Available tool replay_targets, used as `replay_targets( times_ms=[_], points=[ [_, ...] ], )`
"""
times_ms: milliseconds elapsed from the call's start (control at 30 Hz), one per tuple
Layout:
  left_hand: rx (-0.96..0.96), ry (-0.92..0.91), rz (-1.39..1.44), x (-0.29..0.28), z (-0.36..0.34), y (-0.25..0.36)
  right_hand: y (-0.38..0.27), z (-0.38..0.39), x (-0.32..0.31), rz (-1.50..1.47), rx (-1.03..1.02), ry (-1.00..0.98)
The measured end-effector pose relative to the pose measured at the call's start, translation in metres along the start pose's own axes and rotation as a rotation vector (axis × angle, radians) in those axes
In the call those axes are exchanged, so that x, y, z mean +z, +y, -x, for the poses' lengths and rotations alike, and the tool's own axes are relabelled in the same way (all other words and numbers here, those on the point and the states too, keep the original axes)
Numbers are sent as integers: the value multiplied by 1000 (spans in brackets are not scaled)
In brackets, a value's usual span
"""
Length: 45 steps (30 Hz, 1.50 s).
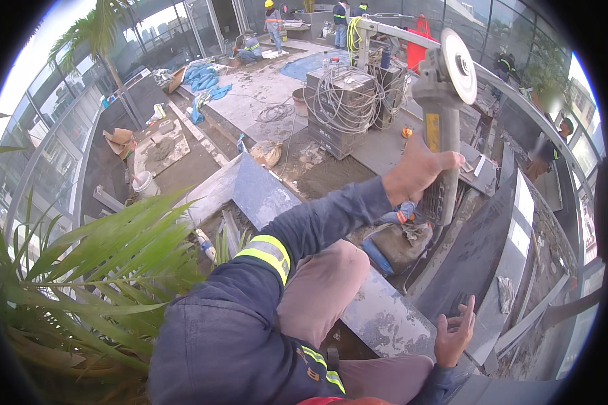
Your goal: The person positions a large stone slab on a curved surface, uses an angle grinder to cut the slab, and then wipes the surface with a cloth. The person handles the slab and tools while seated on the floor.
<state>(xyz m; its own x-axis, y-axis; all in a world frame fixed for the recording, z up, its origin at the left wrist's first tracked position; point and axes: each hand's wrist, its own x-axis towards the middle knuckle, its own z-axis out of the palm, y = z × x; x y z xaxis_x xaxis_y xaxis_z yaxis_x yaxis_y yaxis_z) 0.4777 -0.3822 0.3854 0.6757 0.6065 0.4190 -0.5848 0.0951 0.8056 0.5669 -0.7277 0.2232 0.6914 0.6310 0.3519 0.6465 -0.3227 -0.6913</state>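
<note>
tool: angle grinder (444,121), grey body with a yellow label
disc: round, pale, at the top end, facing the camera
pose: upright, raised in the air
grip: held at its lower body by one hand (417,174)

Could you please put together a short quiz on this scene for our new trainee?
1. True or false: the left hand grips an angle grinder with its disc pointing up.
2. The right hand is: A) shut on a hammer; B) open, holding nothing; C) out of view.
3. Fill in: the green palm plant stands on the person's ____ side.
Key: 1 true; 2 B; 3 left.
</note>
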Motion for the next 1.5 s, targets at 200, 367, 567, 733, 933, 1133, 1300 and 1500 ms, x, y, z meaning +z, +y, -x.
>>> replay_targets(
  times_ms=[200, 367, 567, 733, 933, 1133, 1300, 1500],
  points=[
    [143, 314, -393, -177, -53, 162, 25, -20, 21, 121, 89, -175],
    [185, 558, -490, -298, -28, 253, 48, -30, 39, 304, 31, -203],
    [253, 724, -362, -385, 46, 307, 60, -36, 65, 379, 18, -337],
    [272, 708, -248, -415, 61, 314, 79, -41, 79, 459, 68, -445],
    [377, 619, -113, -408, 31, 366, 89, -40, 75, 469, 63, -450],
    [378, 632, -256, -414, 41, 376, 85, -40, 74, 423, 71, -431],
    [293, 620, -250, -417, 56, 338, 76, -37, 71, 399, 97, -440],
    [236, 643, -155, -432, 50, 299, 73, -33, 65, 378, 139, -428]
  ],
)
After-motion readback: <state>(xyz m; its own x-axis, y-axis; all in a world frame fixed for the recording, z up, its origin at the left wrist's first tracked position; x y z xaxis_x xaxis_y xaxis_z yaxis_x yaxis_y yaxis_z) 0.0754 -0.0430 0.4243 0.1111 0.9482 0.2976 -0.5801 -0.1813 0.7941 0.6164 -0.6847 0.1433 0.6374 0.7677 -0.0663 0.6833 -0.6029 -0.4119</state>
